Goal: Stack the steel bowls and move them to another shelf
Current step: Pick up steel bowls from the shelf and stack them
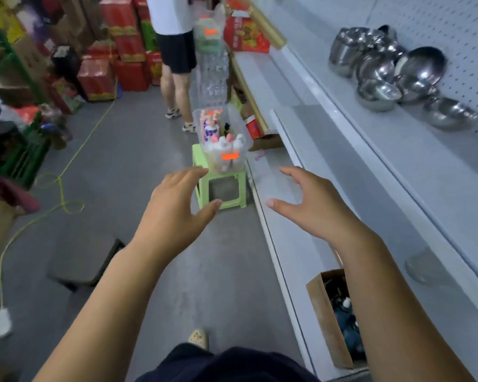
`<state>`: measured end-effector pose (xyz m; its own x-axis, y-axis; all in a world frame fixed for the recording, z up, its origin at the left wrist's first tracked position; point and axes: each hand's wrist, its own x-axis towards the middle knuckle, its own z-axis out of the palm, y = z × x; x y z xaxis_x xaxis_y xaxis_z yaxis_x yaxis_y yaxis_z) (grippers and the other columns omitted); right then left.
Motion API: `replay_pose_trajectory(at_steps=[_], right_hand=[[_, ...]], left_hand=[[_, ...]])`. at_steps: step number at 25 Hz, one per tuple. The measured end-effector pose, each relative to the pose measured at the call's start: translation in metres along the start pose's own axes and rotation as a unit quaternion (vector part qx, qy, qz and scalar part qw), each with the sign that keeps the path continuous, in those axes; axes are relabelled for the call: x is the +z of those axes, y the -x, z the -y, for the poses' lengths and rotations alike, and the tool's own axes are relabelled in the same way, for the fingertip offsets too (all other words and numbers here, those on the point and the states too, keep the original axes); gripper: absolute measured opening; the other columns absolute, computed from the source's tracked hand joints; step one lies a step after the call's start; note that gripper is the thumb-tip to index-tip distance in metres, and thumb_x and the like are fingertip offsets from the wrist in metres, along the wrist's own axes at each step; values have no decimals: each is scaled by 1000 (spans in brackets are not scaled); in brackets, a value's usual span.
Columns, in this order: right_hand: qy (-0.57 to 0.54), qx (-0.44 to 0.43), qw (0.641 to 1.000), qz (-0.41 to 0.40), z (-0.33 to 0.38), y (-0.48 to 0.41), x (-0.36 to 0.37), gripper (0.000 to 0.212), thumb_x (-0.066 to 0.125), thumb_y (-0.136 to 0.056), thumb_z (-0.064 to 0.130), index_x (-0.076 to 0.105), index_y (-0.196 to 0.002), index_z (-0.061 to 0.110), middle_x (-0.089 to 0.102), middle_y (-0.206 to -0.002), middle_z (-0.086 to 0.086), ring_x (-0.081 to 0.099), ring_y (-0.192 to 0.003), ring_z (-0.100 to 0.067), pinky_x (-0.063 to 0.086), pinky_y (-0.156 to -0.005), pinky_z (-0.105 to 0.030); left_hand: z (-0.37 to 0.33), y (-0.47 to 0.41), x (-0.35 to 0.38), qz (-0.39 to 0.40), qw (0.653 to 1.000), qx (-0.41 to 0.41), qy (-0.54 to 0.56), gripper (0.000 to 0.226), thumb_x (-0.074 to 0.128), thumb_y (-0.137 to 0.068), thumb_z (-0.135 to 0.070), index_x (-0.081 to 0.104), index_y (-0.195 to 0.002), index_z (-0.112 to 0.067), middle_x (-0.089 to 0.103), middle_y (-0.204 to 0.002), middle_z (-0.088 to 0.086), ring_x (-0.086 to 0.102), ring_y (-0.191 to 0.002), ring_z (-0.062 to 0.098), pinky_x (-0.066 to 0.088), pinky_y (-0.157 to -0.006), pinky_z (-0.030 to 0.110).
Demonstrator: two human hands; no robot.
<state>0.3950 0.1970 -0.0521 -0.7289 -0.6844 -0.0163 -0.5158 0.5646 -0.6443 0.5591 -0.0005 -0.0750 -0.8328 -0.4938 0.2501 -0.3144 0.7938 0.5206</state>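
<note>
Several steel bowls [381, 70] lie in a loose heap on the upper white shelf [414, 150] at the far right, some tipped on their sides. One more bowl [450, 113] sits apart, just nearer than the heap. My left hand [177, 199] and my right hand [307, 202] are stretched out in front of me over the aisle and the lower shelf edge. Both hands hold nothing, with fingers spread. They are well below and to the left of the bowls.
A green stool [221, 186] carrying a clear tub of bottles [222, 139] stands just beyond my hands. A person [174, 51] stands further down the aisle. A cardboard box [334, 318] sits on the bottom shelf. A yellow cable [61, 188] and a dark stool [86, 263] lie on the floor at left.
</note>
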Motion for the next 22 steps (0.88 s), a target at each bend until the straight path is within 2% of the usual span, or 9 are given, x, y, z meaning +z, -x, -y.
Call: replay_pose_trajectory(at_steps=[2,4,6,8,11,15,18,20,22], right_hand=[[-17,39,997,-58,2,-22,-2,71,77,-91,43,47,-153,27,51,-155,5,47,-143,-15,37,-107,-25],[-29,69,992,-100,-3,-38,-3,72,77,-90,44,46,-153,28,53,-152,5,48,-142,-14,40,-111,-28],[-41,110,986,-115,-11,-48,-5,73,77,-91,44,43,-155,30,52,-151,6,49,-138,-11,39,-107,-25],[-47,153,976,-145,-22,-57,-15,74,75,-92,44,40,-156,32,49,-153,8,51,-134,-9,35,-103,-21],[-46,190,960,-201,-44,-77,-38,72,74,-94,42,41,-156,30,49,-154,6,47,-141,-13,33,-103,-21],[-50,208,940,-264,-77,-121,-74,64,73,-96,38,45,-153,31,51,-152,6,47,-141,-14,35,-101,-23],[-56,214,932,-287,-102,-160,-100,62,70,-97,40,45,-154,31,48,-154,6,45,-143,-15,35,-103,-24],[-39,218,929,-297,-123,-187,-112,64,69,-97,44,44,-154,30,46,-156,5,44,-143,-15,34,-103,-24],[-39,222,924,-308,-144,-211,-118,67,68,-96,47,42,-155,28,42,-158,5,43,-144,-15,36,-108,-26]], left_hand=[[9,-47,-1,34,998,52,4,60,73,-91,-39,53,-143,-20,57,-145,0,48,-136,24,39,-111,41],[14,-87,9,57,994,97,12,60,73,-91,-39,52,-144,-21,57,-145,-2,47,-136,20,38,-108,33],[14,-120,26,87,988,123,42,60,73,-91,-39,52,-144,-22,56,-145,-4,45,-136,15,33,-104,22],[6,-153,49,119,980,143,75,60,73,-90,-40,53,-144,-22,56,-144,-5,45,-135,14,31,-102,18],[-13,-200,84,145,968,184,93,60,71,-92,-43,51,-145,-24,55,-146,-7,47,-136,16,34,-105,23],[-45,-273,119,161,956,219,114,62,68,-94,-47,46,-149,-28,50,-150,-9,47,-137,14,35,-106,24],[-63,-330,133,163,950,233,130,64,66,-93,-50,45,-150,-29,50,-151,-9,49,-136,16,43,-111,35],[-72,-360,141,164,948,203,183,61,65,-93,-52,48,-147,-31,53,-148,-10,51,-134,11,45,-111,39],[-78,-383,152,186,934,157,262,56,64,-93,-54,52,-143,-31,58,-141,-11,54,-129,6,47,-110,35]])
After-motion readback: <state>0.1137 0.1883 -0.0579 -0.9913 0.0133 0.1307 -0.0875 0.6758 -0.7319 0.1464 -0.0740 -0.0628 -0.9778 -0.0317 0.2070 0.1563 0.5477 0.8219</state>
